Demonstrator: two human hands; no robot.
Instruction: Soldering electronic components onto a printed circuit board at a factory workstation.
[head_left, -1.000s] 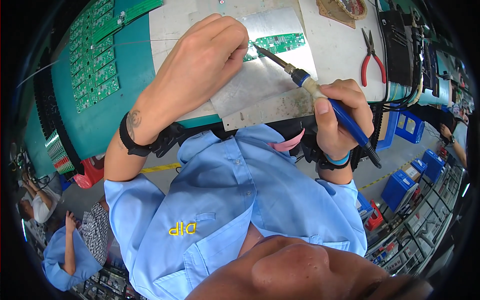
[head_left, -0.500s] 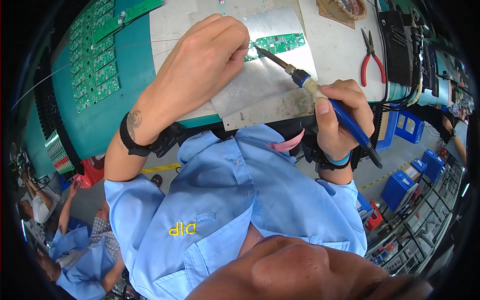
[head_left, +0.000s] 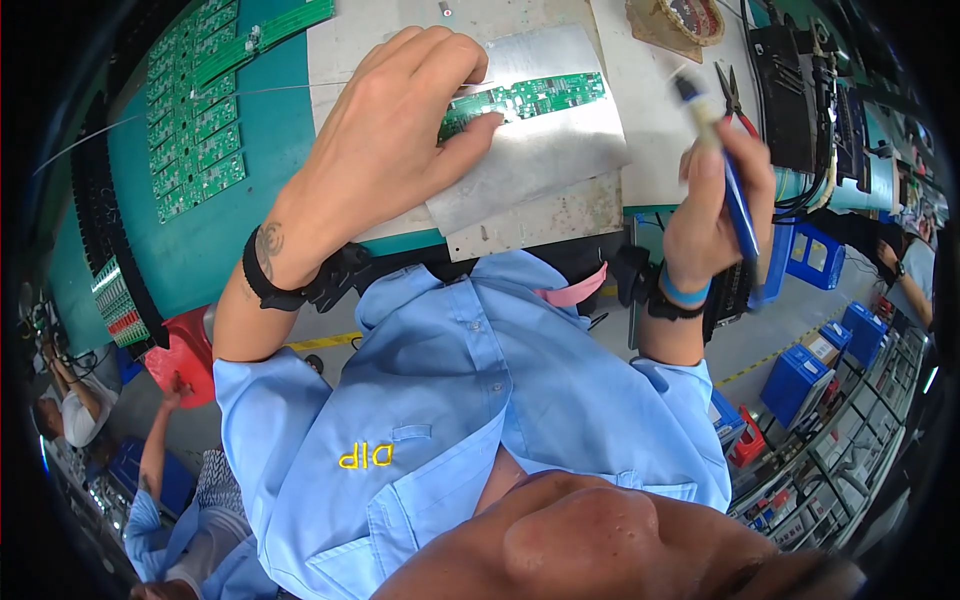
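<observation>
A green circuit board (head_left: 560, 93) lies on a shiny metal plate (head_left: 565, 155) in front of me. My left hand (head_left: 395, 115) is over the board's left end, its thumb touching the board and its fingers curled. Thin solder wire (head_left: 275, 90) runs in from the left and passes under this hand, its end showing past the fingers; the grip itself is hidden. Right of the plate, my right hand (head_left: 695, 225) is closed around the blue handle of a soldering iron (head_left: 738, 195), raised off the board. Motion blurs the iron's tip.
Panels of green boards (head_left: 215, 120) lie on the teal mat at left. Red-handled pliers (head_left: 735, 95) rest beside a black tool holder (head_left: 785, 85) at right, with a round container (head_left: 695, 20) behind. Cables hang near the holder. Another person's arm (head_left: 152, 460) shows lower left.
My right hand has lifted the soldering iron off the board and swung it up and right. My left thumb has spread from the fingers onto the board, which has shifted slightly left.
</observation>
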